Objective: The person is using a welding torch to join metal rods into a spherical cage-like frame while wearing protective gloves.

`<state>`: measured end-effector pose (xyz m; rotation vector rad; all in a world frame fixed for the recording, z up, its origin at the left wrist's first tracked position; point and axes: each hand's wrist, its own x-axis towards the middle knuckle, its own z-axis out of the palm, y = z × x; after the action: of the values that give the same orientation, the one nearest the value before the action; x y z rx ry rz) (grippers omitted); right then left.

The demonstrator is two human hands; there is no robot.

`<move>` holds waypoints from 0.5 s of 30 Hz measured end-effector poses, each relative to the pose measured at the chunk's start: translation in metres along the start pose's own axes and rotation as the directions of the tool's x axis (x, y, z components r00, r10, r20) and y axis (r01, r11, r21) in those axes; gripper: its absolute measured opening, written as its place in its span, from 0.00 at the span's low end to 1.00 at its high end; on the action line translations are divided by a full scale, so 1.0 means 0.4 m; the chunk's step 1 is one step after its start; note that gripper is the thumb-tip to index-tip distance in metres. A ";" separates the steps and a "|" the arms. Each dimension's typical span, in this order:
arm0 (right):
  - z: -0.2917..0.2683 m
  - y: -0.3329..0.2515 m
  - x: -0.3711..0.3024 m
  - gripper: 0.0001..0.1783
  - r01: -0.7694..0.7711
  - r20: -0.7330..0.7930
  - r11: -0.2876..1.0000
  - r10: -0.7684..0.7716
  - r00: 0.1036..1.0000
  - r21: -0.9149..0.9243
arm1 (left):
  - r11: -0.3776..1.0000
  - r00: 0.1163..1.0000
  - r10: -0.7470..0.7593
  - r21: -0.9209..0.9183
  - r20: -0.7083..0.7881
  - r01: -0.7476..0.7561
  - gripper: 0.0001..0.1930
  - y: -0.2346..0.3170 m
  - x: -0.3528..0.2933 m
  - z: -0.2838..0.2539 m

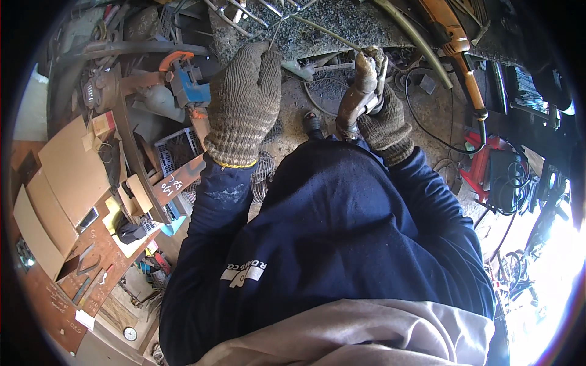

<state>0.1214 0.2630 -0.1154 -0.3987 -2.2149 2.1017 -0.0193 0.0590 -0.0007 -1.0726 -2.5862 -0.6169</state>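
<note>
My left hand (244, 100), in a grey-brown knitted glove, is closed at the far edge of my reach, thumb and forefinger pinching a thin metal rod (279, 30). That rod belongs to, or touches, a group of bent metal bars (235, 17) on the worktop. My right hand (387, 125), gloved alike, wraps around a worn, brownish clamp-like tool that looks like a welding electrode holder (360, 91). From its jaws a thin straight rod (326, 30) runs up and left toward the bars. Part of the right hand's grip is hidden behind the tool.
An orange angle grinder (455, 39) with a black cord lies at the right, beside a curved metal tube (421, 46). At left are a blue-and-orange tool (189, 85), a brown steel beam (177, 180) and cardboard (70, 165). A red stand (482, 165) is to the right.
</note>
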 end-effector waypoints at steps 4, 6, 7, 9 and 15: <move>0.010 0.007 -0.002 0.32 0.048 -0.003 0.992 -0.048 0.999 -0.118 | 1.000 1.000 0.021 0.012 -0.020 -0.021 0.10 -0.005 -0.004 0.004; 0.007 0.012 0.006 0.31 0.106 0.041 0.974 -0.100 0.994 -0.201 | 0.999 0.999 0.033 0.028 -0.023 -0.033 0.10 -0.008 -0.006 0.005; 0.008 0.022 0.011 0.31 0.109 0.042 0.978 -0.104 0.994 -0.180 | 0.999 0.999 0.037 0.030 -0.023 -0.036 0.10 -0.007 -0.006 0.005; 0.013 0.063 0.022 0.30 0.107 0.055 0.982 -0.099 0.994 -0.155 | 0.999 0.999 0.039 0.027 -0.023 -0.038 0.10 -0.005 -0.005 0.006; 0.018 0.063 0.016 0.30 0.121 0.047 0.976 -0.114 0.992 -0.183 | 0.994 0.996 0.091 0.060 -0.013 -0.090 0.10 -0.009 -0.003 0.001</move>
<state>0.1174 0.2583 -0.1415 -0.2341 -2.3991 1.8666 -0.0212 0.0560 -0.0025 -1.1539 -2.5105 -0.5218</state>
